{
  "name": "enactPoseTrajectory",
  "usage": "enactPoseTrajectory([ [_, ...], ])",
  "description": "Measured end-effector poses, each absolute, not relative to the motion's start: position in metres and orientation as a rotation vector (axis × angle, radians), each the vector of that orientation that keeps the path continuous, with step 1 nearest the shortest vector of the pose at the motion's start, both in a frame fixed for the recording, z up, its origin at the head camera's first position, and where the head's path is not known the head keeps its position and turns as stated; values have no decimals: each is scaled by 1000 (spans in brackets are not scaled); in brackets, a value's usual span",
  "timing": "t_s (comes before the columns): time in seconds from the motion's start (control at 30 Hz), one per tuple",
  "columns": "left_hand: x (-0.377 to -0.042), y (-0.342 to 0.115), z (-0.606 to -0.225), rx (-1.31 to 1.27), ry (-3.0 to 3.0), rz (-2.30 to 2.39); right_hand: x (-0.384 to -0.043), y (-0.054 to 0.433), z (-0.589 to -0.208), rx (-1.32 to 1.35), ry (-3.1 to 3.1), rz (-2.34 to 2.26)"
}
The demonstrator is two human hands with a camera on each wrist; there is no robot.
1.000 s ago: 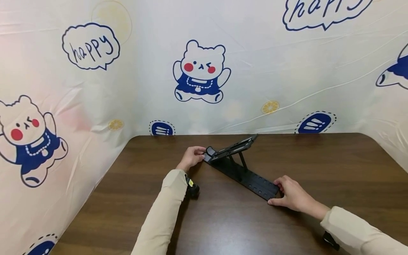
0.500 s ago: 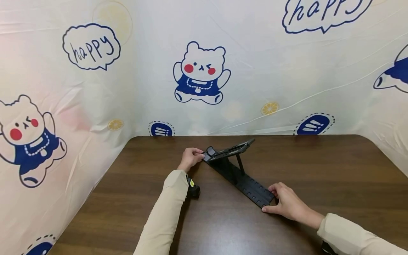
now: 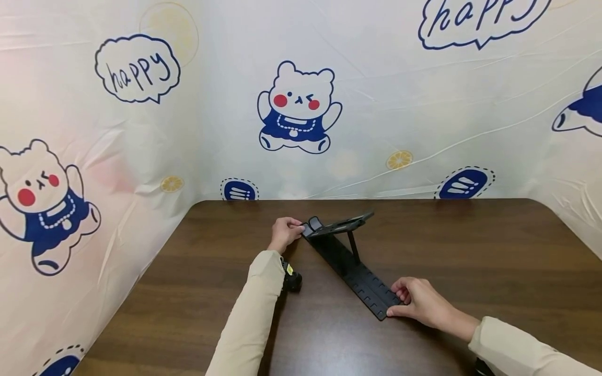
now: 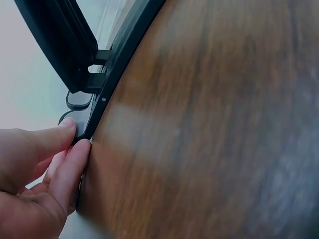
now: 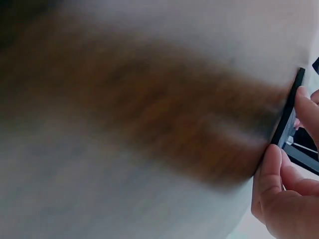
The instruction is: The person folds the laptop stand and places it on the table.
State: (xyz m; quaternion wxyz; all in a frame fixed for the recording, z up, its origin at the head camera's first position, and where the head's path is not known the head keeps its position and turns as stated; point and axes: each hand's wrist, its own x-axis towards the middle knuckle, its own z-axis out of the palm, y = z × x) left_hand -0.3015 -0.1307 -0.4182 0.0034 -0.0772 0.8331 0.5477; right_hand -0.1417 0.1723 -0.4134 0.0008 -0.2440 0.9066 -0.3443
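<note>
A black folding stand point(image 3: 345, 269) lies diagonally on the table, its long notched base running from far left to near right. Its upper plate point(image 3: 343, 226) is raised at a slant on a prop leg. At the far end are grey pads; my left hand point(image 3: 284, 233) pinches that end between thumb and fingers. The left wrist view shows the thumb of the left hand point(image 4: 42, 164) on a grey pad beside the hinged part. My right hand point(image 3: 425, 303) grips the near end by its edge. In the right wrist view, the stand's end point(image 5: 290, 112) meets the right hand's fingers.
The brown wooden table point(image 3: 188, 313) extends around the stand on all sides. Behind it hangs a pale printed cloth point(image 3: 367, 104) with bears and lettering. A small black wrist camera point(image 3: 292, 279) sits under the left sleeve.
The near end of the stand has swung toward me and to the left, moved with my right hand. My left hand stays nearly in place at the far end.
</note>
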Motion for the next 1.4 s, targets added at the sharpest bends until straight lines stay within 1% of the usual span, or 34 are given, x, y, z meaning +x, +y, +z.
enactPoseTrajectory([
  [0.27, -300, -122, -421, -293, 2720, 1751, -137, 166, -413, -816, 2741, -1155],
  [0.43, -299, -118, -422, -262, 2732, 1808, -133, 162, -412, -831, 2680, -1209],
  [0.7, -302, -106, -424, -222, 2737, 1753, -124, 160, -412, -853, 2573, -1273],
  [0.97, -304, -92, -423, -223, 2752, 1738, -118, 156, -413, -815, 2500, -1343],
  [1.4, -310, -77, -423, -144, 2764, 1676, -116, 156, -415, -780, 2437, -1407],
])
